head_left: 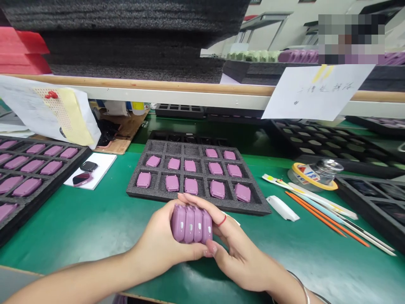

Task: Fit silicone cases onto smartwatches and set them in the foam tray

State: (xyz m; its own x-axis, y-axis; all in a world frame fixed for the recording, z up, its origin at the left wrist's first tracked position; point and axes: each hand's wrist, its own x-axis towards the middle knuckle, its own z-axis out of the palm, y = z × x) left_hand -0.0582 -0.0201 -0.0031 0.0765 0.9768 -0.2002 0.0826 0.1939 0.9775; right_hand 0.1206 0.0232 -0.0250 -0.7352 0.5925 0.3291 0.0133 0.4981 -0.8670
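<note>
My left hand and my right hand press together a row of several mauve plastic casings, which stand on edge side by side. Each casing is a rounded rectangle with a small pale mark on it. My fingers wrap their ends and hide part of the row. A red thread circles one finger of my right hand. Just beyond my fingertips lies a dark foam tray with square pockets, most of them holding one mauve casing each. The pockets at its far left corner look bare.
A green mat covers the bench. To the left are a second foam tray of casings and a white card with two dark-and-pink pieces. To the right lie a tape roll, glass jar, orange sticks, white swabs and another tray. Hanging paper notes and stacked foam stand behind.
</note>
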